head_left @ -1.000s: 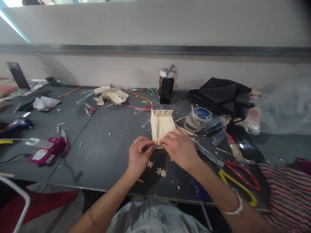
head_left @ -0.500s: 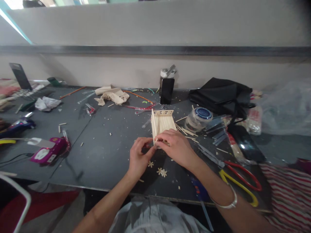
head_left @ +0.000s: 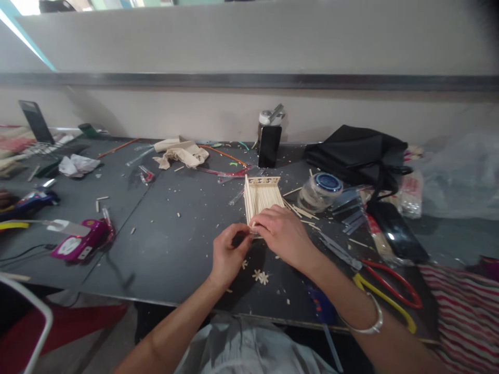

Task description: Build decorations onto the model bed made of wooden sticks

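**While the left hand (head_left: 231, 254) and right hand (head_left: 284, 239) meet at its near edge, the stick model (head_left: 267, 197) sits on the dark table (head_left: 167, 259)**

From my remote seat, through the head camera, I see the model straight ahead. Its floor is pale sticks laid side by side, with a patterned strip standing along the far edge and a raised side on the left.

I have both sets of fingertips nearly together at the near left corner. On the left hand, thumb and forefinger bend toward each other; on the right, the fingers curl down over the model's near end. A tiny pale bit shows between the hands, but I cannot tell whether either one grips it.

Just below the fingers I make out small star-shaped pieces (head_left: 264, 278), one partly covered by the left hand. Loose sticks (head_left: 302, 210) lie right of the model, near a clear jar (head_left: 317, 195) with a blue lid. Behind the model, a phone (head_left: 270, 147) stands upright in front of a white-topped container (head_left: 272, 117). By the right forearm, which wears a bracelet (head_left: 379, 317), I see a red handle (head_left: 393, 285) and a yellow handle (head_left: 384, 301). Farther right lies a striped cloth (head_left: 463, 317).
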`<state>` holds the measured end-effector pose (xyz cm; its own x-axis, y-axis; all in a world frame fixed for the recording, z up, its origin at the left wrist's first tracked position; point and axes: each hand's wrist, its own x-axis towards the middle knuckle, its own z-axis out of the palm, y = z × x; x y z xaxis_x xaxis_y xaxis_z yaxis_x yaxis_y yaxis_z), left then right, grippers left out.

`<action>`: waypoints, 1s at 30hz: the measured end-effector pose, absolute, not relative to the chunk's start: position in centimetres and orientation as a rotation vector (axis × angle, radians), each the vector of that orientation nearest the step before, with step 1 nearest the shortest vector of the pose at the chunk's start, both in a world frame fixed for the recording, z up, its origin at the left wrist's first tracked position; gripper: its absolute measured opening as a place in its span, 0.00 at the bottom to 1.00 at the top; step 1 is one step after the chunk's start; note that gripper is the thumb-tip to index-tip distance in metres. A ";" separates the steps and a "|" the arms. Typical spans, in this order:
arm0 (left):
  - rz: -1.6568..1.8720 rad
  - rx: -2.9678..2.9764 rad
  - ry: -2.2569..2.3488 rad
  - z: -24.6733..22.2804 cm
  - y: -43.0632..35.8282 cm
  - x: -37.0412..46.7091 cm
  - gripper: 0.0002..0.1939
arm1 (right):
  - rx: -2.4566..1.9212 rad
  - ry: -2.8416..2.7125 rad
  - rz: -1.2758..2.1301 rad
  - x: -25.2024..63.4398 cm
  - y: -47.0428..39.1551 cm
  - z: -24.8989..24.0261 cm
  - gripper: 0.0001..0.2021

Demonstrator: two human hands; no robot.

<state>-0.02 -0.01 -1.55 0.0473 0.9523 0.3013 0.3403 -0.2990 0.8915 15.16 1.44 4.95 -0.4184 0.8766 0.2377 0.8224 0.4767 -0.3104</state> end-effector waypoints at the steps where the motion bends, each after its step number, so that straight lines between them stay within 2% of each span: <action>1: 1.258 1.702 1.306 -1.5 0.0 0.0 0.03 | -1.425 -2.370 0.208 15.1 1.5 5.0 0.05; 19: 1.280 1.704 1.320 -2.6 0.6 -0.5 0.05 | -1.346 -2.504 0.145 15.3 2.4 5.3 0.04; 24: 1.275 1.677 1.297 -2.7 0.7 -0.5 0.05 | -1.395 -2.423 0.134 16.6 2.2 6.1 0.11; 30: 1.297 1.694 1.321 -3.1 0.8 -0.6 0.04 | -1.452 -2.427 0.124 16.4 1.5 6.3 0.08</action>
<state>-0.62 0.75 -3.07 0.0166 0.9476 0.3189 0.3366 -0.3056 0.8907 16.42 1.51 6.33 -0.4385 0.8718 0.2184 0.8450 0.4826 -0.2302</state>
